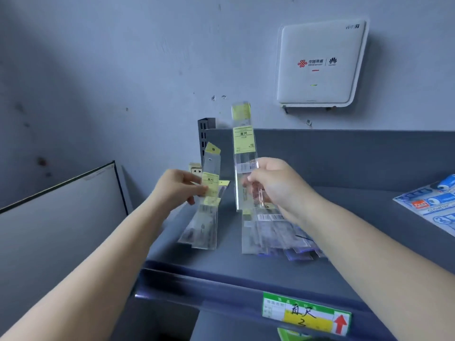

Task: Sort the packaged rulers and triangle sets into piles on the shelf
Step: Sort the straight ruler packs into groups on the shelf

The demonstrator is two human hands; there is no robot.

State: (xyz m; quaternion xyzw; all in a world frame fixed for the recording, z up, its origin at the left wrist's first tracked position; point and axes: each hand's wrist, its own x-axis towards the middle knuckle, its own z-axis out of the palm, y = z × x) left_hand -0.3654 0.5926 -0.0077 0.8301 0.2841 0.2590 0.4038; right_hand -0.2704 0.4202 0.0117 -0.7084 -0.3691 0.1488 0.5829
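Two hands up over a dark grey shelf [246, 269], each with its own packet. The left hand [181, 187] pinches a short packaged ruler [209, 193] between thumb and fingertips, right around its yellow label, so the clear sleeve stands roughly upright with its lower end down on the shelf. There looks to be more than one sleeve bunched in that grip, but I can't tell the exact count. The right hand [273, 185] has its fingers curled round a long packaged ruler [244, 153], gripping the lower half; that one stands nearly vertical, its yellow header card rising above the shelf's back wall.

Under the right hand lies a loose pile of clear packets [273, 235], fanned out toward the near right, too overlapped to count. So that's two spots of rulers on the shelf: the short ones at left, the pile at right, with bare shelf between.

At the far right edge sit blue printed packs [433, 205], partly cut off. One white Wi-Fi router [320, 62] hangs on the wall above. One green and yellow price tag [306, 315] with a red arrow is clipped to the near shelf lip. A grey board [59, 212] leans at left.
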